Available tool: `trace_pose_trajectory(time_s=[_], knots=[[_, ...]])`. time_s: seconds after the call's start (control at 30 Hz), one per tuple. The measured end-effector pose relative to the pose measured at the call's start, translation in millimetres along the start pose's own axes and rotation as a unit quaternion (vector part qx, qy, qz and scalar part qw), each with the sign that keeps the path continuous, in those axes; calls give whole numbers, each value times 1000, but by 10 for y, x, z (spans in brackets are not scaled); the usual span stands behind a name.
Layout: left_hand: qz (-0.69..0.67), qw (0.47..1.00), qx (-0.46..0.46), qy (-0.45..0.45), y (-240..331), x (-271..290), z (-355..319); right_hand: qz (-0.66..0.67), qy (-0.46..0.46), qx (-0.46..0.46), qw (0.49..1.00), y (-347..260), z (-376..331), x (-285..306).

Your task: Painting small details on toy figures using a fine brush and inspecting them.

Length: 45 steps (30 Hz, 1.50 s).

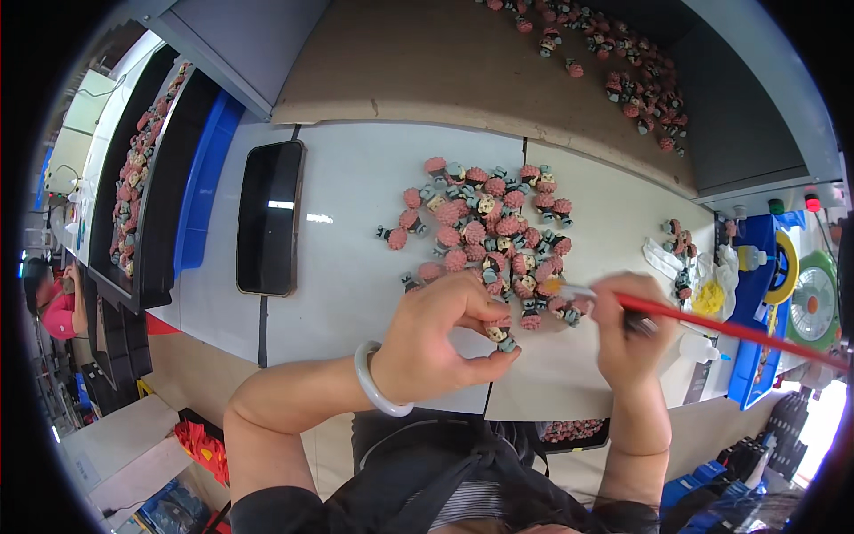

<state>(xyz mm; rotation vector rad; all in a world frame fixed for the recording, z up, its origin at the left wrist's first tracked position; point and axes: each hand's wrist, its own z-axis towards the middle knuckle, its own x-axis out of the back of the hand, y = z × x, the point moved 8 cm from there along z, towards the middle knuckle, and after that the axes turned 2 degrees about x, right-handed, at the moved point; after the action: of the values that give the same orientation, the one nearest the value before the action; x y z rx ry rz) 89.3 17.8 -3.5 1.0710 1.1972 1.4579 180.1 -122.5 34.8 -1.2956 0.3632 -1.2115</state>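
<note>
Between the thumb and fingers of my left hand [440, 329] is a small figurine [501, 333] with a pink top and a grey-green base. A pale bangle [366, 378] circles my left wrist. My right hand [632, 329] grips a red-handled paintbrush [694, 322], its handle slanting off to the right. The brush's bristle end points left over the edge of a pile of similar pink-haired figurines [474, 233] on the white table. Something dark also shows in my right hand, but blur keeps its kind unclear.
A dark phone [270, 218] lies left of the pile. More figurines [636, 84] sit on the brown board [400, 89] at the back. Black trays of figurines [142, 178] stand at the left; a blue bin [747, 356], yellow tape roll [783, 267] and green fan [811, 298] at the right.
</note>
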Motion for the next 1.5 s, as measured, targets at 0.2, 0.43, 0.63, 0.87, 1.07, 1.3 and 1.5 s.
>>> trace_pose_trajectory(time_s=[0.2,0.43,0.63,0.87,1.07,1.3,1.5], knots=[[-44,998,33,-29,-85,-65,27,-51,-77,36,995,-163,-23,-90],[-87,995,14,-46,-99,-92,40,-116,-109,94,983,-233,-23,-91],[-128,989,33,-72,-36,-106,64,-336,-110,-102,930,298,118,427],[-148,984,63,-82,-5,-78,34,-386,-124,-139,904,371,138,313],[-157,984,46,-75,24,-54,50,-122,-184,63,973,-127,9,-143],[-145,985,34,-84,38,-78,61,-164,-200,128,958,-269,-108,-332],[-109,990,11,-94,65,-101,83,-224,-186,165,942,-257,-103,-311]])
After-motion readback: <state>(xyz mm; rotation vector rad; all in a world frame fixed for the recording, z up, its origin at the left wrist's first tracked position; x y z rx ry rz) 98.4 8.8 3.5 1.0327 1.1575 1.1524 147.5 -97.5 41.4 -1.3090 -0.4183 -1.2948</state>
